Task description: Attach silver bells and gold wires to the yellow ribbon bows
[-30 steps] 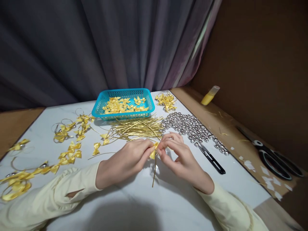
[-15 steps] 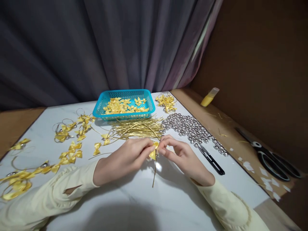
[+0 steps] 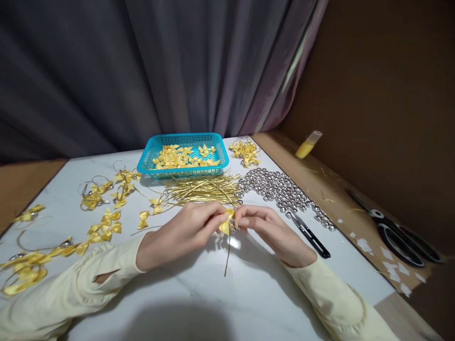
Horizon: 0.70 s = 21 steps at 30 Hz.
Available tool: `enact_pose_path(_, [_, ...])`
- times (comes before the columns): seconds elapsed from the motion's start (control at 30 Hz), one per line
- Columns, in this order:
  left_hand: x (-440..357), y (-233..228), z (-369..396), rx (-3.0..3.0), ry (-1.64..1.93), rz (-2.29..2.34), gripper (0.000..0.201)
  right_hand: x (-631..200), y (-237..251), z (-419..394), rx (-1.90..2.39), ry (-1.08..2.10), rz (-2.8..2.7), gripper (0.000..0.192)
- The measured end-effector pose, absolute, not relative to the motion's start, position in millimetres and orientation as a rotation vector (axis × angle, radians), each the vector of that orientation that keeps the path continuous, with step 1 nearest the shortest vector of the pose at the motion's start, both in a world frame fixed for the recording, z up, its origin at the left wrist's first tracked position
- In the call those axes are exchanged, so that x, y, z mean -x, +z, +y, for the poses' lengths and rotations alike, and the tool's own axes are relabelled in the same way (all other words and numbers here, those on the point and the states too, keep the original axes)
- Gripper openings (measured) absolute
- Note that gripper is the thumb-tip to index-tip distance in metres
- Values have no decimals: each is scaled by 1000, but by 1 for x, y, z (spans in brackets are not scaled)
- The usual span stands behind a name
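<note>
1. A small yellow ribbon bow [image 3: 226,225] sits over the tabletop [image 3: 213,293] centre, pinched between the left hand [image 3: 185,232] and the right hand [image 3: 270,229]; a gold wire [image 3: 227,255] hangs from it.
2. Judged step: fastening wire to bow. The next move needs tight fingertip control.
3. Room: bare tabletop lies nearest the person. Gold wires [image 3: 206,188], silver bells [image 3: 280,187] and snips [image 3: 308,233] crowd beyond and to the right.

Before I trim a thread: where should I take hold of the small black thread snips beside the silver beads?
Grip the small black thread snips by the wide black handle end nearest you, from above. They lie flat, and the metal tips point toward the silver beads.
</note>
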State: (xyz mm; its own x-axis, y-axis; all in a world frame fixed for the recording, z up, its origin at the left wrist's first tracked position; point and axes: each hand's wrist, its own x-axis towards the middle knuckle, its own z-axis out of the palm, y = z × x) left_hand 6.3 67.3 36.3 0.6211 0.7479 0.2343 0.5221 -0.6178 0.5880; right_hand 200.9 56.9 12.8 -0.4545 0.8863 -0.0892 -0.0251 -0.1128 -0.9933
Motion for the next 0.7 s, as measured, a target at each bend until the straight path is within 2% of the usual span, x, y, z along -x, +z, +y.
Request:
enact_pose_path(0.17, [-7, 36, 68, -2364, 656, 944, 20, -201, 15, 56, 966, 1673, -1430, 6])
enact_pose_path(0.43, [-8, 33, 67, -2435, 713, 952, 19, -199, 13, 56, 1048, 1511, -1494, 7])
enact_pose_path(0.7, [-7, 29, 67, -2568, 783, 894, 20, -199, 13, 58, 994, 1775, -1268, 5])
